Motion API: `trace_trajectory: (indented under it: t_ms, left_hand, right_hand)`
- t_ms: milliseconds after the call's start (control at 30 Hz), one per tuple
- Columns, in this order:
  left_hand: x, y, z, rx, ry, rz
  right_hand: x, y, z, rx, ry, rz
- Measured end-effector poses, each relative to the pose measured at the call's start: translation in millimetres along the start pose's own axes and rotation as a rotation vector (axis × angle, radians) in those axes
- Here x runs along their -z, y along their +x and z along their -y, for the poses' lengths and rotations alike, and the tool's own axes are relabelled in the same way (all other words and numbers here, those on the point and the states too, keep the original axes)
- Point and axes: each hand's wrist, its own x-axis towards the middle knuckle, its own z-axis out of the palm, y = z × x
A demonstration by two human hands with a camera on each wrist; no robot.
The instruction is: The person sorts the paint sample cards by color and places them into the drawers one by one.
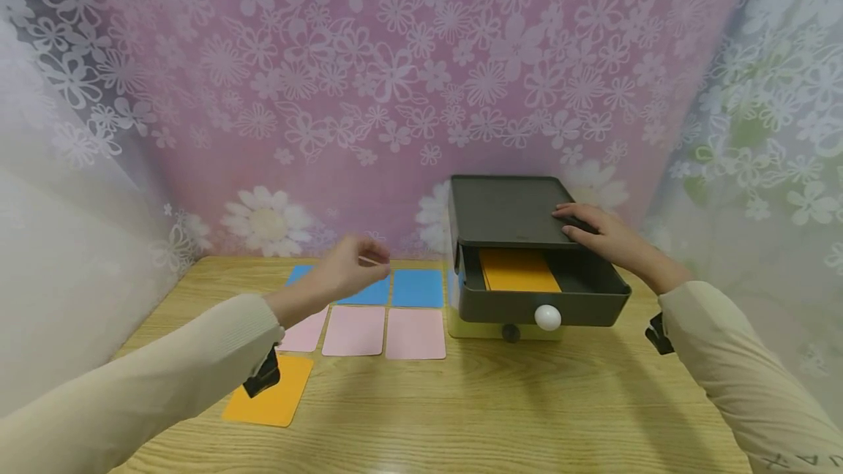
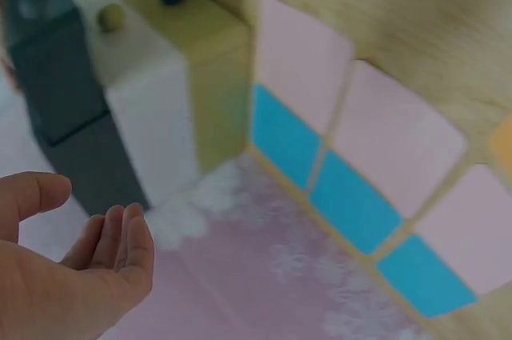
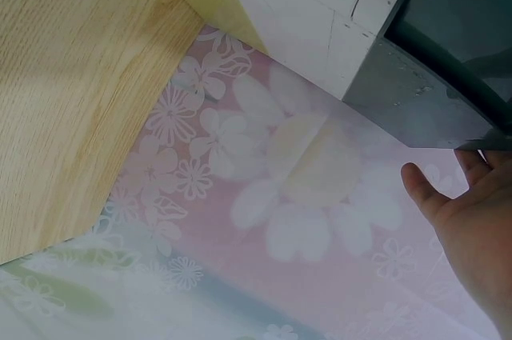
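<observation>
My right hand rests on the right edge of the dark grey top of a small stacked drawer cabinet. Below it the dark top drawer is pulled out, with orange cards lying inside and a white knob on its front. In the right wrist view the right hand has its fingertips at the cabinet's dark edge, partly hidden behind it. My left hand hovers over the blue cards, fingers loosely bent with nothing between them; the left wrist view shows the thumb apart from the fingers.
Pink cards lie in a row in front of the blue ones. A single orange card is nearer, partly under the left forearm. The cabinet's white middle section and yellow bottom section stand beneath the dark one. Flowered cloth hangs behind.
</observation>
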Motion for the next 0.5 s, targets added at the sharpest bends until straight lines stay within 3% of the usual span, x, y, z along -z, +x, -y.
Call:
trace_trajectory:
  t_ms: [233,500]
  left_hand:
    - [-1.6,-18.9,60.2,-0.007,0.122,-0.056]
    - [-5.9,-41.2,128.0,0.049,0.235,-0.115]
  right_hand:
    - [-0.1,0.2,-0.4,0.004,-0.002,-0.001]
    - [-0.4,0.6,-1.2,0.014,0.007,-0.003]
